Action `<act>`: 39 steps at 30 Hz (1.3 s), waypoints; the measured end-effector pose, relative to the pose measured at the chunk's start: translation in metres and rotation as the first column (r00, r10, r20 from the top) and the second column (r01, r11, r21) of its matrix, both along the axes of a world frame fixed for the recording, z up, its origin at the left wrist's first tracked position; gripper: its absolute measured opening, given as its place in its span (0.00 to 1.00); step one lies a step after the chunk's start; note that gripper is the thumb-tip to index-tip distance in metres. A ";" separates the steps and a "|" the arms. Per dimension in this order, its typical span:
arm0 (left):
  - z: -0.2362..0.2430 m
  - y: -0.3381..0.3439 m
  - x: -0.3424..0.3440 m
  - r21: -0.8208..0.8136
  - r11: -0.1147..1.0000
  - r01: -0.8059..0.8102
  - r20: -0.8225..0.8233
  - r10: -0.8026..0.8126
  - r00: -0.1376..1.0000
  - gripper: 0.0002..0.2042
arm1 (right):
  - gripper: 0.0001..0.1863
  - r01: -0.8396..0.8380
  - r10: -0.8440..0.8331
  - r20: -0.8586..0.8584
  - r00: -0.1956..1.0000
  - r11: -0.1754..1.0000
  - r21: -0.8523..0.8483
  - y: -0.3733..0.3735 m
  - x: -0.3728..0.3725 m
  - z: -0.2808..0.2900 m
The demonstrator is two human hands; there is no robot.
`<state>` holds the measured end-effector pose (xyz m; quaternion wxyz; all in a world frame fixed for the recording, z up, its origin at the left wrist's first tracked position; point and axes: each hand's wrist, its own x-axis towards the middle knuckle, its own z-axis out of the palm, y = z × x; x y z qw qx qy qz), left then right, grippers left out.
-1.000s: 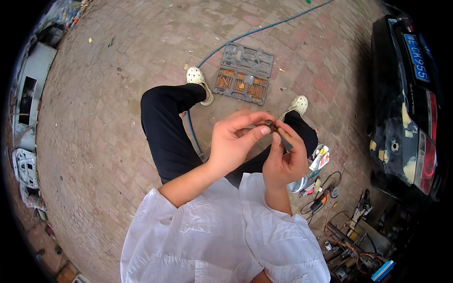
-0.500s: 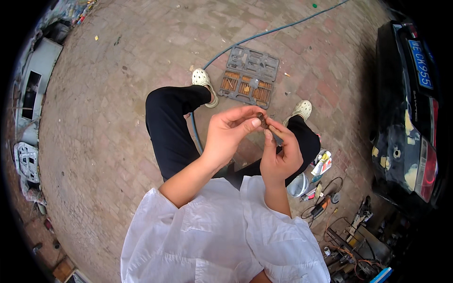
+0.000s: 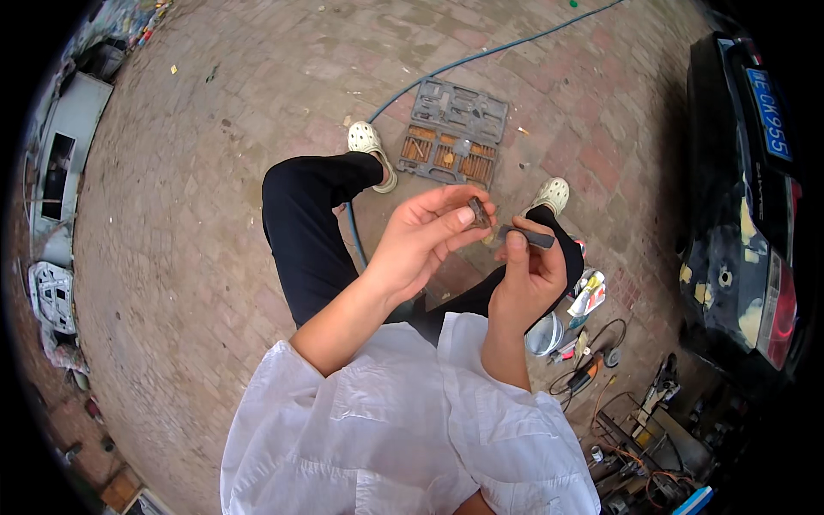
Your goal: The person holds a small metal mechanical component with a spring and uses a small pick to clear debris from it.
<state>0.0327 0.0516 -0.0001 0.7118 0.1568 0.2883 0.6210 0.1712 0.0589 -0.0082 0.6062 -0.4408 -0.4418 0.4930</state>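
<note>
My left hand [image 3: 429, 233] pinches a small rusty dark-brown metal piece [image 3: 479, 212] between thumb and fingers, above my lap. A short way to its right, my right hand [image 3: 530, 273] grips a dark grey flat strip [image 3: 532, 237] between thumb and forefinger. Its material is too small to tell. The two held pieces are apart. Something small and yellowish shows between the hands, too indistinct to name. On the ground beyond my hands lies an opened grey tool case [image 3: 459, 112], its near half holding rows of rusty brown bits [image 3: 446, 156].
A blue hose [image 3: 481, 60] runs behind the case and past my left leg. To the right stand a black car [image 3: 730, 215] with patched bodywork, a white bucket [image 3: 545, 335] and an orange-and-black power tool [image 3: 585, 375]. Car panels [image 3: 73, 163] line the left side.
My hands have drawn apart, the right one moving right and slightly down. The grey strip, mostly hidden before, now shows plainly in my right hand; the rusty piece stays in my left.
</note>
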 end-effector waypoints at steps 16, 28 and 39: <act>-0.003 0.015 0.013 -0.008 0.999 -0.033 -0.193 0.031 0.981 0.12 | 0.07 -0.021 -0.174 0.469 0.866 0.924 0.382 0.024 0.007 -0.002; -0.010 0.019 0.020 0.026 0.994 -0.108 -0.488 0.107 0.866 0.12 | 0.08 -0.028 -0.160 0.504 0.849 0.938 0.345 0.027 0.009 -0.004; -0.014 0.022 0.018 0.033 0.991 -0.127 -0.531 0.125 0.838 0.12 | 0.09 -0.047 -0.132 0.514 0.847 0.946 0.321 0.028 0.006 -0.009</act>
